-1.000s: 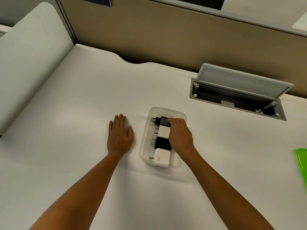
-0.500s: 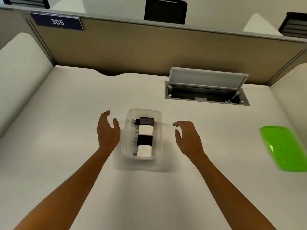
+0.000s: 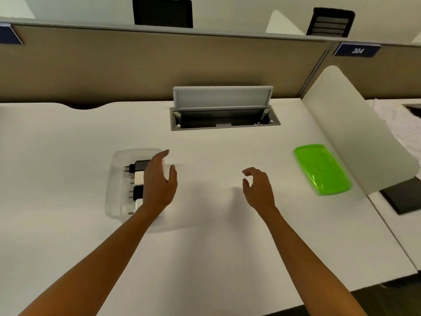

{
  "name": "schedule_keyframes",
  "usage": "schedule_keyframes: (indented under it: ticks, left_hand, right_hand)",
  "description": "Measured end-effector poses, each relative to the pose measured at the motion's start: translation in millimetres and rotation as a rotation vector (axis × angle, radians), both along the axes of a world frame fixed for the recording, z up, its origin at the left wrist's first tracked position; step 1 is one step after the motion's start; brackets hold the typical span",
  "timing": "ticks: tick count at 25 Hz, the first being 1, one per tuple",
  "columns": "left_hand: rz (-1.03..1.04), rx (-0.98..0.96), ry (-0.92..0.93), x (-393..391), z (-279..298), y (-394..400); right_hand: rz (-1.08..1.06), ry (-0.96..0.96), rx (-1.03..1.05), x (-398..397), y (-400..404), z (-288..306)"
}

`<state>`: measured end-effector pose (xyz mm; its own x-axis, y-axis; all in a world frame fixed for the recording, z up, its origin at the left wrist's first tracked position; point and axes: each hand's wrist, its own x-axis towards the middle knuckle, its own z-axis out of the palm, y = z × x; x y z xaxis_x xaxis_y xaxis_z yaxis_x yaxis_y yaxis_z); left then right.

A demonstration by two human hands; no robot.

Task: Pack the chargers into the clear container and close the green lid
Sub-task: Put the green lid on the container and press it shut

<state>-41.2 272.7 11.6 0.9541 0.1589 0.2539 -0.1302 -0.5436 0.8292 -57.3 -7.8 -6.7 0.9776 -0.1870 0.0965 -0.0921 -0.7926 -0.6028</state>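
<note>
A clear container (image 3: 116,183) rests on the white desk at the left, with black and white chargers (image 3: 136,176) lined up inside it. My left hand (image 3: 159,181) hovers over the container's right side, fingers apart and empty, hiding part of the chargers. Further right, my right hand (image 3: 258,188) hangs above the bare desk with fingers loosely curled, holding nothing. The green lid (image 3: 322,169) lies flat on the desk at the right, a hand's width beyond my right hand.
An open grey cable hatch (image 3: 223,110) is set into the desk behind the hands. A tan partition runs along the back. A white curved divider (image 3: 355,133) stands just right of the lid, with papers and a dark object beyond it.
My right hand left the chargers and moved right, toward the lid. My left hand lifted off the desk and now hangs over the container. The view swung right, showing the whole lid.
</note>
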Motion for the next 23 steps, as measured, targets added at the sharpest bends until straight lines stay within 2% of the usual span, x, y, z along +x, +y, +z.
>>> schedule_keyframes:
  ticks: [3,6,10,13,18,23]
  left_hand:
    - [-0.069,0.003,0.016,2.0,1.0,-28.8]
    - [-0.099,0.0,0.024,4.5,3.4,-49.9]
    - [-0.114,-0.004,0.046,5.6,0.6,-63.0]
    - [-0.117,0.012,0.058,4.5,-5.7,-61.5]
    - [-0.088,0.023,0.083,0.3,-15.7,-48.9]
    - [-0.064,0.006,0.03,-6.8,-18.4,-47.5]
  right_hand:
    - [-0.19,0.091,0.016,11.8,-53.8,-10.6]
    - [-0.323,0.176,-0.089,23.9,-99.6,-18.8]
    - [-0.375,0.274,-0.278,34.5,-138.4,-27.2]
    - [-0.366,0.363,-0.293,38.7,-149.3,-33.3]
    - [-0.369,0.253,-0.445,38.0,-142.6,-37.3]
    - [-0.294,0.199,-0.444,32.9,-114.2,-38.1]
